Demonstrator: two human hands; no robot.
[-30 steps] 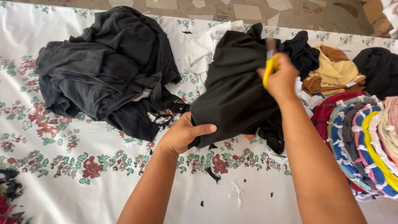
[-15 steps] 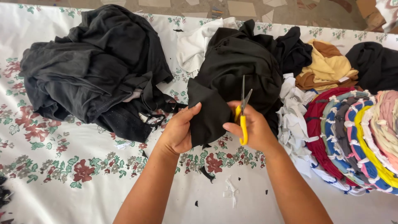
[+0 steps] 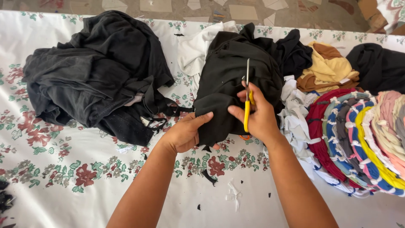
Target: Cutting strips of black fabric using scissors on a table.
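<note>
While the left hand point(image 3: 183, 134) pinches the near edge of the black cloth point(image 3: 236, 80) and draws it taut over the flowered tablecloth point(image 3: 63, 169), the right hand point(image 3: 258, 118) is closed around the yellow-handled scissors point(image 3: 247, 99), blades pointing away from the person and lying nearly together against the fabric. Holding the cloth's edge this way keeps it flat and steady under the blades — that looks to be the reason for the grip.

Left of the black cloth sits a larger heap of dark grey garments point(image 3: 97, 71); behind it, a white cloth point(image 3: 198, 46). To the black cloth's right lies a spill of white strips point(image 3: 295, 114), then folded yellow and brown fabric point(image 3: 327, 67), and further right a round mat of braided rag in red, blue, yellow and pink point(image 3: 363, 139). Small black and white scraps point(image 3: 232, 196) dot the tablecloth nearer the person than the black cloth. No packages, labels or signs can be made out — only tiled floor point(image 3: 253, 10) beyond the table.
</note>
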